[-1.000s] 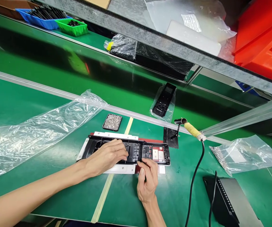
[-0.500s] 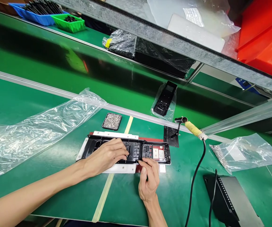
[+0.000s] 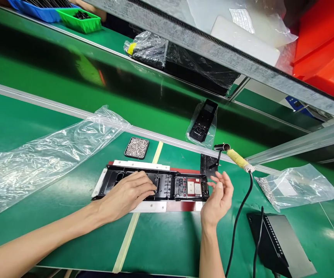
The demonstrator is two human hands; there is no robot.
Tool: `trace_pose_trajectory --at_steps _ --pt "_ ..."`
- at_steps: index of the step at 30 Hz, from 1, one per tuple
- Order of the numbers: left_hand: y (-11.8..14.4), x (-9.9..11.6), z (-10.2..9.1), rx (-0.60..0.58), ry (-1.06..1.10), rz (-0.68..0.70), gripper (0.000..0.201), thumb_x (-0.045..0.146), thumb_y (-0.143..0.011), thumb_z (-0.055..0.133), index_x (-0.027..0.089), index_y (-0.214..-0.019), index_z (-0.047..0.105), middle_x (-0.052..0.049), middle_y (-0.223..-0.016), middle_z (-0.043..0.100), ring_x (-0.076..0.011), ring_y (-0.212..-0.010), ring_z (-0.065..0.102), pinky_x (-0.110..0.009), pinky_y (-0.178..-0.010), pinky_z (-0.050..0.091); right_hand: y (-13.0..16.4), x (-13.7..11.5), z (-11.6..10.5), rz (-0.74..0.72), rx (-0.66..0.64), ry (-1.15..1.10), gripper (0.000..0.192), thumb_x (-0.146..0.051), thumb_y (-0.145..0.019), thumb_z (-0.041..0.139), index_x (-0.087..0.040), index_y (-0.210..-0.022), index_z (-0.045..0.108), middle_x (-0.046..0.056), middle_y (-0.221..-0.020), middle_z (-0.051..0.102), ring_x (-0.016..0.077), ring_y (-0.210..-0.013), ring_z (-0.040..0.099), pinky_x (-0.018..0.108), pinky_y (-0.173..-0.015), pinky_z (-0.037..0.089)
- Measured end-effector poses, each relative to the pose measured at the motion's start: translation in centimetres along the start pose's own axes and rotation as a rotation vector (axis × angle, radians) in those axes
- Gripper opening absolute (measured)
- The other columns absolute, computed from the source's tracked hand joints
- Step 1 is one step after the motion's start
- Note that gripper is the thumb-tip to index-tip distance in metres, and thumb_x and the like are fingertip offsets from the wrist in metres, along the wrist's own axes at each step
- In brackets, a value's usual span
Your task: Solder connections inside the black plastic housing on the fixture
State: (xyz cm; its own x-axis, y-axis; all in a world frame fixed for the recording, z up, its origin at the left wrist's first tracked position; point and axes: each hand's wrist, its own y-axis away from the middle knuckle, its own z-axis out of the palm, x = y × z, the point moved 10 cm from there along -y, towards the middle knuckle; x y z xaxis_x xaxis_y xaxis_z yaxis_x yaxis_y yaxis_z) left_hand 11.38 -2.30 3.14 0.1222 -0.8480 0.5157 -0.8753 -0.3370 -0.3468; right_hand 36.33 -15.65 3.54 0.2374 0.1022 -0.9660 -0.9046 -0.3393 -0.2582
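A long black plastic housing (image 3: 166, 187) lies open side up in a fixture with white strips (image 3: 148, 207) and a dark red base (image 3: 184, 207). My left hand (image 3: 135, 189) rests over its left-middle part, with fingers together and bent down into it. Whatever those fingertips pinch, if anything, is hidden. Past the housing's right end is my right hand (image 3: 217, 199), its fingers loosely curled and apart, with nothing visible in them. The fingertips come close to the housing's end. Behind the fixture sits a small black tray (image 3: 137, 148) of tiny metal parts.
A yellow-handled soldering iron (image 3: 239, 159) rests in its stand, its black cable (image 3: 239, 222) running toward me. Plastic bags (image 3: 53, 154) lie left and right. A dark metal-like box (image 3: 283, 241) stands at right. Above hangs a metal shelf (image 3: 213, 48); a bagged black panel (image 3: 204, 120) lies behind the rail.
My right hand has moved right, from the housing's front edge to beyond its right end, and its fingers have spread. My left hand stays nearly in place.
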Motion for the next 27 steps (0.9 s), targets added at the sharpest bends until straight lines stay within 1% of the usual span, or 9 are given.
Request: trace_pose_trajectory --at_steps 4,7,10,13,17,20,23,25,27 --pt "0.1 0.1 0.4 -0.031 -0.046 -0.012 0.017 0.016 -0.110 0.053 0.021 -0.119 0.066 -0.001 -0.110 0.068 -0.0174 -0.100 0.056 -0.034 -0.088 0.042 -1.0 0.2 0.1 0.024 0.022 -0.053 0.039 -0.045 -0.101 0.062 -0.020 -0.130 0.066 0.010 -0.131 0.067 0.0169 -0.105 0.067 0.031 -0.084 0.053" --pt "0.0 0.1 0.7 -0.071 -0.079 -0.017 0.019 0.016 -0.111 0.050 0.021 -0.119 0.066 -0.001 -0.108 0.067 -0.0179 -0.099 0.056 -0.035 -0.086 0.041 -0.9 0.9 0.1 0.050 0.020 -0.048 0.038 -0.046 -0.100 0.062 -0.019 -0.126 0.067 0.011 -0.130 0.067 0.0176 -0.105 0.067 0.031 -0.083 0.053" --pt "0.0 0.4 0.8 -0.100 -0.081 0.010 0.023 0.015 -0.111 0.047 0.021 -0.119 0.067 -0.002 -0.108 0.068 -0.0175 -0.098 0.057 -0.035 -0.085 0.042 -0.8 1.6 0.0 0.074 0.019 -0.047 0.039 -0.047 -0.100 0.061 -0.018 -0.125 0.068 0.012 -0.129 0.068 0.0172 -0.103 0.067 0.030 -0.083 0.053" --pt "0.3 0.5 0.5 -0.067 -0.094 0.048 0.026 0.015 -0.109 0.047 0.022 -0.119 0.070 -0.004 -0.110 0.068 -0.0178 -0.099 0.060 -0.034 -0.088 0.045 -1.1 1.8 0.0 0.067 0.023 -0.039 0.039 -0.047 -0.101 0.059 -0.016 -0.124 0.067 0.012 -0.126 0.069 0.0168 -0.101 0.068 0.029 -0.081 0.054" --pt "0.8 0.6 0.7 -0.036 -0.121 0.109 0.025 0.016 -0.108 0.050 0.021 -0.124 0.069 -0.005 -0.112 0.069 -0.0195 -0.103 0.062 -0.035 -0.093 0.046 -2.2 1.3 -0.1 0.026 0.052 -0.009 0.042 -0.045 -0.102 0.057 -0.017 -0.133 0.063 0.012 -0.129 0.068 0.0168 -0.103 0.068 0.029 -0.082 0.057" --pt "1.0 0.8 0.6 -0.015 -0.168 0.117 0.029 0.010 -0.107 0.047 0.019 -0.126 0.067 -0.007 -0.114 0.069 -0.0222 -0.108 0.061 -0.038 -0.098 0.045 -3.4 0.7 -0.2 -0.003 0.093 0.011 0.053 -0.044 -0.099 0.059 -0.017 -0.144 0.053 0.014 -0.133 0.065 0.0172 -0.103 0.069 0.029 -0.080 0.058" --pt "1.0 1.7 0.7 -0.039 -0.244 0.174 0.035 0.003 -0.105 0.042 0.014 -0.129 0.065 -0.010 -0.116 0.068 -0.0244 -0.108 0.060 -0.039 -0.098 0.044 -4.6 0.0 -0.1 -0.036 0.140 0.035 0.060 -0.044 -0.094 0.064 -0.015 -0.144 0.050 0.017 -0.139 0.061 0.0179 -0.101 0.068 0.030 -0.079 0.059" --pt "1.0 2.6 0.7 -0.049 -0.298 0.245 0.034 0.001 -0.104 0.043 0.009 -0.130 0.063 -0.012 -0.119 0.068 -0.0246 -0.107 0.059 -0.039 -0.096 0.045 -5.5 -0.4 0.1 -0.062 0.162 0.058 0.063 -0.045 -0.091 0.067 -0.013 -0.143 0.051 0.018 -0.140 0.060 0.0185 -0.100 0.068 0.031 -0.079 0.059" --pt "1.1 3.2 0.5 -0.033 -0.338 0.290 0.032 0.001 -0.104 0.044 0.006 -0.130 0.063 -0.013 -0.121 0.068 -0.0249 -0.107 0.059 -0.040 -0.096 0.044 -6.3 -0.7 0.4 -0.095 0.177 0.081 0.067 -0.047 -0.090 0.068 -0.014 -0.146 0.051 0.017 -0.141 0.060 0.0190 -0.101 0.068 0.033 -0.080 0.059"
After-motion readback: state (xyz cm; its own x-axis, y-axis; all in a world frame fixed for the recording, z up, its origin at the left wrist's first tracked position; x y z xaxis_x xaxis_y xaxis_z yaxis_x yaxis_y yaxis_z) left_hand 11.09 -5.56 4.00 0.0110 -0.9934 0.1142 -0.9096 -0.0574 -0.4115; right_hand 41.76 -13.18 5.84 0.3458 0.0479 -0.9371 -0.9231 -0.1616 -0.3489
